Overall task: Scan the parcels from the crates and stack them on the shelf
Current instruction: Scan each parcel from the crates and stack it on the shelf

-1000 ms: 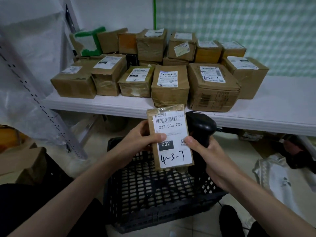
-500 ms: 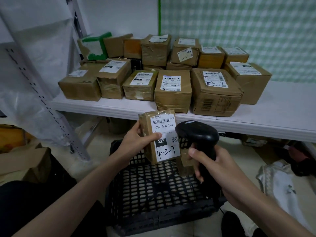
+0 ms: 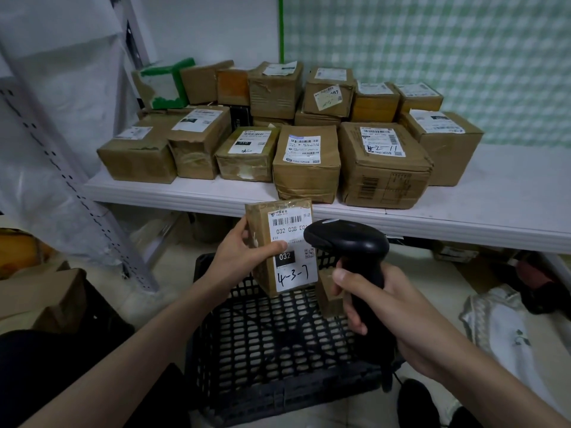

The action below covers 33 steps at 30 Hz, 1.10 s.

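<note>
Holding a small brown parcel (image 3: 279, 245) upright, my left hand (image 3: 239, 257) grips its left edge, thumb pressed across the white label marked "032" and handwritten "4-3-7". The parcel hangs above the black plastic crate (image 3: 272, 344), label facing me. Just right of it, my right hand (image 3: 377, 310) is wrapped round the grip of a black barcode scanner (image 3: 349, 245), whose head overlaps the label's right edge; whether they touch I cannot tell. A second small parcel (image 3: 329, 296) sits in the crate, between both hands, partly hidden by my right fingers. Beyond both hands, the white shelf (image 3: 463, 211) carries stacked cardboard parcels (image 3: 306, 162) in two rows, labels upward.
</note>
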### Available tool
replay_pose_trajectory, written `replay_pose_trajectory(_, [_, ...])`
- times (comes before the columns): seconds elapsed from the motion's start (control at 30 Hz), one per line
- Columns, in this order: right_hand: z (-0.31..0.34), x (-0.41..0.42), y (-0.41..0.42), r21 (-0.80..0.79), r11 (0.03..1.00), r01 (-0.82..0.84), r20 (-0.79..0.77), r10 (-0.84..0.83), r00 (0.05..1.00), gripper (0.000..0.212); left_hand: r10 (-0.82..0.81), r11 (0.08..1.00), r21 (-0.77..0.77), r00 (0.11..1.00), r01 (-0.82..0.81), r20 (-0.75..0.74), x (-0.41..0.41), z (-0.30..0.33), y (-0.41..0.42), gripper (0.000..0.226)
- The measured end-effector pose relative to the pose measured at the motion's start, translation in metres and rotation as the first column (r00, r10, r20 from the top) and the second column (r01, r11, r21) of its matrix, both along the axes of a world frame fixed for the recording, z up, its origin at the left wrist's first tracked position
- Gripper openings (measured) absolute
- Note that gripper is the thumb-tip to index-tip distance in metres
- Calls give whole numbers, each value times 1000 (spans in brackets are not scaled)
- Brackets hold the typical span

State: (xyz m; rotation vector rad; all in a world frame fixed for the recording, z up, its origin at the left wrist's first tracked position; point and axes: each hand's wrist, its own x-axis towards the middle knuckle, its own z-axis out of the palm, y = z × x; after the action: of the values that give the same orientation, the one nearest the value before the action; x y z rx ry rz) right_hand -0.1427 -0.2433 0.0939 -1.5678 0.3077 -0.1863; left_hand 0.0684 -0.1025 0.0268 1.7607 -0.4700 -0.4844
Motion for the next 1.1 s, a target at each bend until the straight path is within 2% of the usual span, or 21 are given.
replay_pose_trajectory(0.2, [1, 4, 2, 40, 999, 30, 37, -31, 999, 17, 10, 1000, 8, 1000, -10, -2, 0, 7, 2, 61])
replay_pose_trajectory(0.33, [5, 18, 2, 38, 998, 51, 55, -53, 997, 20, 76, 997, -4, 997, -76, -34, 0, 21, 8, 41])
replay_pose_trajectory(0.47, [12, 40, 3, 29, 998, 51, 75, -53, 996, 20, 164, 983, -68, 978, -173, -127, 3, 44, 20, 35])
replay_pose_trajectory(0.67, [18, 72, 12, 52, 998, 46, 89, -50, 995, 20, 259, 938, -194, 953, -287, -155, 32, 96, 60, 33])
replay_pose_trajectory(0.8, [17, 96, 25, 63, 998, 29, 89, -35, 995, 18, 331, 923, -159, 934, -350, -135, 79, 122, 88, 40])
replay_pose_trajectory(0.93, [16, 117, 34, 61, 998, -5, 71, 1, 997, 17, 413, 908, -64, 910, -414, -29, 136, 146, 109, 41])
replay_pose_trajectory(1.1, [8, 143, 40, 52, 998, -40, 50, 37, 998, 14, 434, 901, 22, 900, -434, -31, 203, 176, 109, 27])
